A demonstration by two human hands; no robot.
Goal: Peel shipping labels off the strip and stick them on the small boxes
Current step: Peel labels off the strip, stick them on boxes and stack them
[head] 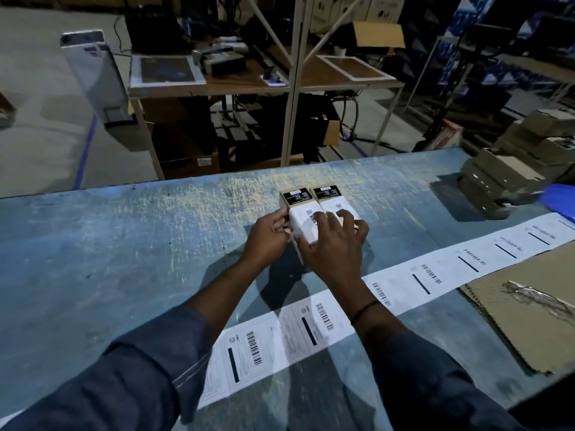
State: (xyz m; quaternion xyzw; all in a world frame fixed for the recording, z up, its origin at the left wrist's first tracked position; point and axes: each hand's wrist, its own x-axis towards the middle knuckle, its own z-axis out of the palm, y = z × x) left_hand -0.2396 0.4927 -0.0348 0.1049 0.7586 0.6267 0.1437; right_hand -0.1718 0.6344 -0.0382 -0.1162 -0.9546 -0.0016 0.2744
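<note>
Two small boxes lie side by side on the blue table (124, 244), each with a black panel at its far end and a white label on top. My left hand (269, 236) grips the left side of the left box (300, 209). My right hand (334, 244) lies flat over both, its fingers pressing the white labels on the left box and the right box (331, 197). A long strip of shipping labels (311, 328) runs across the table from near left to far right, passing under my right forearm.
A stack of small brown boxes (504, 178) stands at the table's far right, beside a blue object (560, 200). A flat sheet of corrugated cardboard (529, 312) lies at the right edge. Beyond the table are metal shelving, a wooden desk and cartons.
</note>
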